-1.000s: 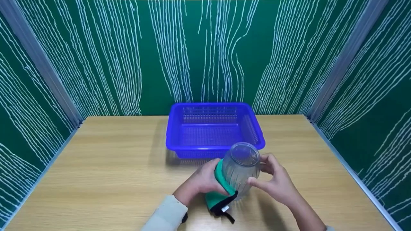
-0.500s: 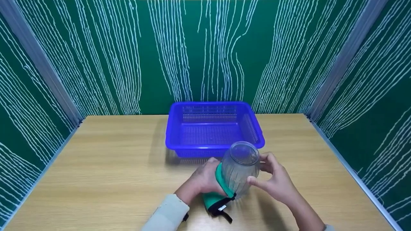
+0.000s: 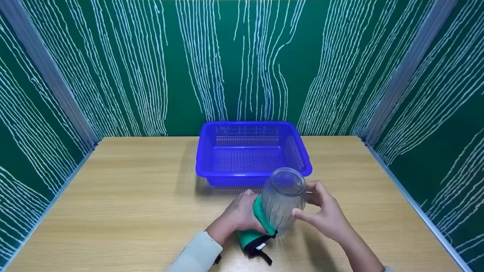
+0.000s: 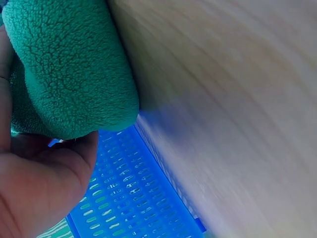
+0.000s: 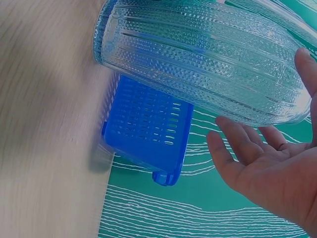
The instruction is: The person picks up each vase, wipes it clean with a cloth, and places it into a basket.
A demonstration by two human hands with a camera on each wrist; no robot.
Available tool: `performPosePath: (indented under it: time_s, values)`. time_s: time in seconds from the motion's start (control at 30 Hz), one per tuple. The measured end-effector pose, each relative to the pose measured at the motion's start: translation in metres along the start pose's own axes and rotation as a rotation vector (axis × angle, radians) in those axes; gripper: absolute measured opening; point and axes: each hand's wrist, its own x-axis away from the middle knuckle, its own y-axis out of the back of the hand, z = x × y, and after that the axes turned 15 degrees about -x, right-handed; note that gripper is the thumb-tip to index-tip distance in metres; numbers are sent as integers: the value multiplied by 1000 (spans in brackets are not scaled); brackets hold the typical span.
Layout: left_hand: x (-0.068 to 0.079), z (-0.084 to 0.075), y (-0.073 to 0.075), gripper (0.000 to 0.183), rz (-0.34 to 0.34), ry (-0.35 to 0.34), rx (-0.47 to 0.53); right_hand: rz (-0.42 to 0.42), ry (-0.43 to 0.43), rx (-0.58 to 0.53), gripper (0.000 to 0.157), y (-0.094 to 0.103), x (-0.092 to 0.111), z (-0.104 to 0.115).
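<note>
Wide lanes over surface (image 3: 113, 204) either side of blue basket (image 3: 251, 174). Basket reachable from above; wall (image 3: 264, 75) just behind limits back. Straight path between left hand (image 3: 242, 211) and right hand (image 3: 327, 215) blocked by glass jar (image 3: 283, 207), green cloth (image 3: 249, 237).

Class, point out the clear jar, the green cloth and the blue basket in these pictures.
Clear jar (image 5: 208, 64), right wrist view: ribbed side.
Green cloth (image 4: 74, 69), left wrist view: fluffy surface.
Blue basket (image 3: 234, 174), head view: front rim.

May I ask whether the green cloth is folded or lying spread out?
Folded: the green cloth bends thickly over itself in the left hand, rather than lying flat.
</note>
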Motion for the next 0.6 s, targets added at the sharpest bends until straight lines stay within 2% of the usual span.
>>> performPosePath:
  time_s: [0.27,0.47,0.6]
  values:
    - [4,3,4,94,4,6,75,-24,11,14,62,-5,2,2]
    - [5,5,11,93,10,1,148,-75,-25,41,71,-10,3,6]
    - [6,7,14,93,-3,-19,225,-98,-34,56,71,-11,2,6]
